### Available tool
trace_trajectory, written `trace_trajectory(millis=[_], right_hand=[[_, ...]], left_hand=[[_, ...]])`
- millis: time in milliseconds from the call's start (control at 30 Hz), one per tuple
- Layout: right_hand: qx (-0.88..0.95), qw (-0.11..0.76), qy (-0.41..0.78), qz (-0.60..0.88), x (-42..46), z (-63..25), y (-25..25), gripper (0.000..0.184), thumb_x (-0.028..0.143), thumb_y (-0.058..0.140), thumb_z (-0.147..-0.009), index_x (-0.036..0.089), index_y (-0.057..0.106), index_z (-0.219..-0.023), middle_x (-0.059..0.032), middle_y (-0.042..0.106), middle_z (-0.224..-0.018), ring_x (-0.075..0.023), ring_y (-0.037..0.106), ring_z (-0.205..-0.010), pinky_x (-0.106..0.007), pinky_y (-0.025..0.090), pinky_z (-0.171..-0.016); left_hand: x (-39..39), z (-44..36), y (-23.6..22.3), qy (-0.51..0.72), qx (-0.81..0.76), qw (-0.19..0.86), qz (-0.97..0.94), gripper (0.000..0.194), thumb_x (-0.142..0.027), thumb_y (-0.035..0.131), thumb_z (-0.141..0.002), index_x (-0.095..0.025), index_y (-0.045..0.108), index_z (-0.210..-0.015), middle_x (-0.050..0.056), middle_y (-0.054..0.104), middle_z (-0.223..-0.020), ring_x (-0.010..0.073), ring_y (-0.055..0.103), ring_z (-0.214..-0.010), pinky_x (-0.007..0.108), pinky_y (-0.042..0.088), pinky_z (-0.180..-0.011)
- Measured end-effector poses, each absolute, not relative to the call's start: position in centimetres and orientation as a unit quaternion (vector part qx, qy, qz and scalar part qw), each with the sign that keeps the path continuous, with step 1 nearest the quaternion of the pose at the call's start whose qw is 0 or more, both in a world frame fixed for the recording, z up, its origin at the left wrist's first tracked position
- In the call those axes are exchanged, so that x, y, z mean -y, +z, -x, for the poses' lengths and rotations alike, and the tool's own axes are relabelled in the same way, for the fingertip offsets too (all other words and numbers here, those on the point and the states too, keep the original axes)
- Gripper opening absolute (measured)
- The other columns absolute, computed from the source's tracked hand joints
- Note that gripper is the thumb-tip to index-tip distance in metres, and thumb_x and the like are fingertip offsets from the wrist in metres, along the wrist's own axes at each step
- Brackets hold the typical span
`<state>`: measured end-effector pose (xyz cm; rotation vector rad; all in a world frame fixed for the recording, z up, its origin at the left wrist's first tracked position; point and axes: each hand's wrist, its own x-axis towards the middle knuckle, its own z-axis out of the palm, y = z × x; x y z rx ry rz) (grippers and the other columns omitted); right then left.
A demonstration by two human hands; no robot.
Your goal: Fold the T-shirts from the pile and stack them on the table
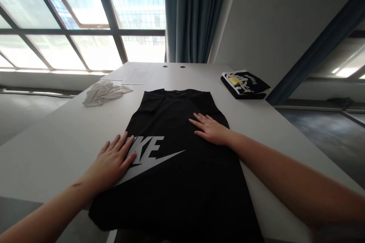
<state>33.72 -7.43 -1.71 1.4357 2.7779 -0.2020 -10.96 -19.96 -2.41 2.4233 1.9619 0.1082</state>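
Observation:
A black T-shirt (182,186) lies spread on the white table, its collar pointing away from me and its lower end reaching past the near edge. Large pale lettering and a swoosh cross its left half. My left hand (114,159) rests flat on the shirt's left edge, fingers stretched out and covering part of the letters. On the right side of the shirt, my right hand (211,129) lies flat with its fingers spread. Both sleeves appear folded inward near the collar. Neither hand grips the cloth.
The white table (270,144) carries a crumpled pale cloth (105,93) at the left and papers (137,76) behind it. Folded dark garments (245,83) with white and yellow print are stacked at the back right. A blue curtain (194,15) and windows stand beyond the table.

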Motion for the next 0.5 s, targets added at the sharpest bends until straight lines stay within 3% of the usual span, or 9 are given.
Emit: trace_trajectory(millis=[133, 300, 400, 500], right_hand=[[-0.875, 0.028, -0.068, -0.478, 7.3, -32.7, -1.4, 0.070, 0.060, 0.038, -0.111, 0.031, 0.029, -0.173, -0.0025, 0.009, -0.173, -0.0277, 0.015, -0.162, -0.050, 0.017, -0.136], [-0.854, 0.088, -0.042, -0.510, 5.6, -28.9, 0.5, 0.075, 0.061, 0.044, -0.107, 0.021, 0.039, -0.170, -0.0099, 0.020, -0.171, -0.0319, 0.028, -0.158, -0.047, 0.028, -0.133], [-0.858, 0.030, -0.006, -0.513, 4.5, -24.8, 0.7, 0.070, 0.056, 0.040, -0.110, 0.016, 0.043, -0.168, -0.0105, 0.022, -0.171, -0.0318, 0.025, -0.159, -0.045, 0.023, -0.135], [-0.849, 0.022, -0.039, -0.527, 3.0, -21.5, -0.2, 0.069, 0.054, 0.034, -0.113, 0.021, 0.030, -0.173, -0.0073, 0.013, -0.173, -0.0283, 0.014, -0.163, -0.048, 0.017, -0.136]], left_hand=[[24.4, 13.3, -3.9, 0.089, -0.657, 0.002, -0.748, 0.070, -0.064, 0.043, -0.098, -0.036, 0.044, -0.163, 0.005, 0.033, -0.172, 0.0344, 0.036, -0.159, 0.063, 0.037, -0.130], [27.0, 14.4, -4.4, 0.121, -0.620, 0.026, -0.775, 0.062, -0.061, 0.049, -0.097, -0.045, 0.049, -0.157, -0.002, 0.038, -0.169, 0.0337, 0.041, -0.157, 0.063, 0.041, -0.129], [27.2, 13.7, -3.9, 0.125, -0.618, 0.022, -0.776, 0.063, -0.059, 0.050, -0.098, -0.043, 0.046, -0.159, -0.001, 0.037, -0.169, 0.0332, 0.041, -0.157, 0.061, 0.040, -0.130], [26.2, 13.3, -3.4, 0.111, -0.615, 0.018, -0.780, 0.066, -0.057, 0.049, -0.101, -0.042, 0.037, -0.164, 0.000, 0.034, -0.170, 0.0319, 0.036, -0.159, 0.061, 0.035, -0.132]])
